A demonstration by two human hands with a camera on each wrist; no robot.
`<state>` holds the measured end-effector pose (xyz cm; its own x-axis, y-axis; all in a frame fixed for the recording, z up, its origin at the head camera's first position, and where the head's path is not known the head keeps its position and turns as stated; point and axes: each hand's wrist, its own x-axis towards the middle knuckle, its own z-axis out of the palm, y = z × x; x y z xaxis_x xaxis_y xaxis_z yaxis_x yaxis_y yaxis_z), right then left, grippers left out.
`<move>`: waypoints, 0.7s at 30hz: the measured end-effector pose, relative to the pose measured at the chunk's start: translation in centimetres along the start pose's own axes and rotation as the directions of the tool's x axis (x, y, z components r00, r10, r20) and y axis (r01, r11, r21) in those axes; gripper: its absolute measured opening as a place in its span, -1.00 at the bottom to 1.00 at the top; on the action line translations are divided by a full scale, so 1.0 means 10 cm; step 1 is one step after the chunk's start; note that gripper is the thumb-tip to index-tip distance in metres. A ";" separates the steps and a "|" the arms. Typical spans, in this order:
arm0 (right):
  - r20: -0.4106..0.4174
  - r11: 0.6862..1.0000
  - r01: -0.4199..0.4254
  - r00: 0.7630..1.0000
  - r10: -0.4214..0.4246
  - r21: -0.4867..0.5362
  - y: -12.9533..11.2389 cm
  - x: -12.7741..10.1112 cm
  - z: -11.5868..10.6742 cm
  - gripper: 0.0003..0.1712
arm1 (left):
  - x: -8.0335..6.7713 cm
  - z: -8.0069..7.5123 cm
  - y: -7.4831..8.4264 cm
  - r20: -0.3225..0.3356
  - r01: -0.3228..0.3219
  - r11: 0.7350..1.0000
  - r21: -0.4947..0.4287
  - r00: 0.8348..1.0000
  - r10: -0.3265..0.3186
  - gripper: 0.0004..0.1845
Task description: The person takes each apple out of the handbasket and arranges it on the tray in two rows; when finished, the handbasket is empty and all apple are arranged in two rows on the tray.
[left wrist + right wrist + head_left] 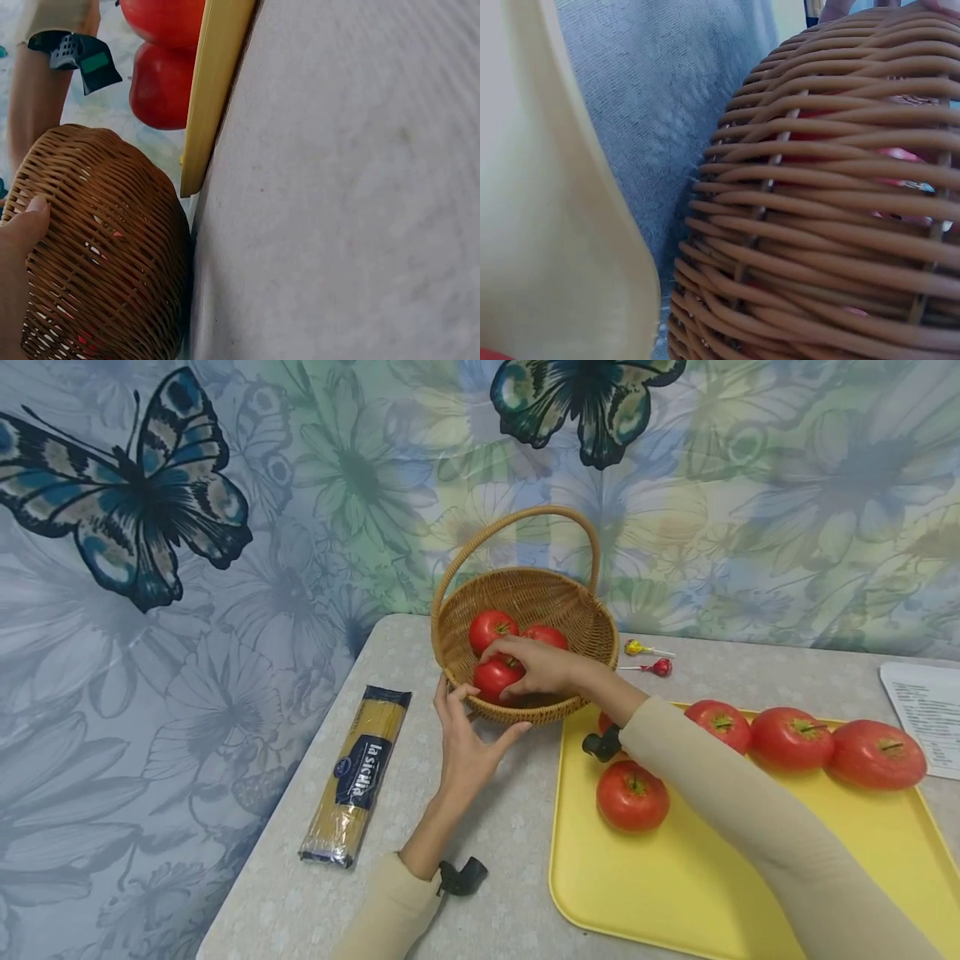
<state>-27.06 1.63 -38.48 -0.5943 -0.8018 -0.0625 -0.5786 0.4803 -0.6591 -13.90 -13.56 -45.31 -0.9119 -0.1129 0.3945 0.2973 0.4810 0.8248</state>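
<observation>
A wicker basket (573,610) with a hoop handle stands at the back of the table and holds three red tomatoes. My right hand (528,668) reaches over the rim and curls round the front tomato (492,681). My left hand (468,727) cups the basket's near outer wall, fingers on the left and thumb under the right. In the left wrist view a fingertip (22,225) presses the weave of the basket (112,262). The right wrist view shows only the basket's side (832,210), with red behind the weave.
A yellow tray (675,885) lies at the right with several tomatoes, one (632,795) near its left edge. A spaghetti packet (360,772) lies left of the basket. Two lollipops (651,658) lie behind the tray. A printed sheet (926,710) sits far right.
</observation>
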 end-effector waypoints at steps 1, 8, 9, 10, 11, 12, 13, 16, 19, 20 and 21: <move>-0.003 1.000 0.007 1.000 -0.007 -0.003 0.00 0.01 0.00 -0.39 | 0.00 0.00 0.00 0.000 0.002 1.000 0.000 1.000 -0.002 -0.19; -0.030 0.998 0.047 0.998 -0.049 -0.043 0.00 0.03 -0.01 -0.41 | 0.01 -0.01 0.01 0.002 0.013 1.000 0.009 1.000 -0.013 -0.19; -0.042 0.998 0.051 0.998 -0.053 -0.048 0.00 0.02 -0.02 -0.41 | 0.01 -0.01 0.00 0.003 0.012 1.000 0.009 1.000 -0.012 -0.19; -0.055 0.997 0.056 0.997 -0.059 -0.049 0.00 0.01 -0.02 -0.41 | 0.01 -0.01 0.00 0.004 0.012 1.000 0.011 1.000 -0.012 -0.19; -0.069 0.997 0.060 0.996 -0.064 -0.049 0.00 -0.01 -0.03 -0.42 | 0.01 0.00 0.00 0.006 0.012 1.000 0.011 1.000 -0.012 -0.19; -0.084 0.997 0.065 0.994 -0.068 -0.041 -0.01 -0.02 -0.05 -0.42 | 0.01 0.00 0.00 0.008 0.011 1.000 0.010 1.000 -0.011 -0.19; -0.101 0.997 0.074 0.992 -0.077 -0.035 -0.01 -0.05 -0.06 -0.42 | 0.01 0.00 0.00 0.007 0.011 1.000 0.010 1.000 -0.011 -0.19; -0.163 0.994 0.111 0.980 -0.113 -0.025 -0.05 -0.14 -0.16 -0.41 | 0.01 -0.01 -0.01 0.001 0.009 1.000 0.003 1.000 -0.009 -0.20; -0.240 0.987 0.158 0.957 -0.163 -0.042 -0.11 -0.31 -0.29 -0.39 | 0.02 0.00 -0.02 -0.005 0.001 1.000 -0.006 1.000 -0.001 -0.20; -0.267 0.983 0.174 0.946 -0.182 -0.054 -0.13 -0.38 -0.35 -0.39 | 0.02 0.00 -0.02 -0.005 -0.001 1.000 -0.006 1.000 0.001 -0.20; -0.293 0.979 0.193 0.935 -0.203 -0.062 -0.15 -0.47 -0.40 -0.39 | 0.02 0.00 -0.03 -0.004 -0.004 1.000 -0.004 1.000 0.004 -0.20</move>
<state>-25.66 6.16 -34.19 -0.6016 -0.7426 0.2943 -0.7160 0.3380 -0.6109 -14.17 -13.67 -45.47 -0.9094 -0.1145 0.3998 0.3023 0.4782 0.8246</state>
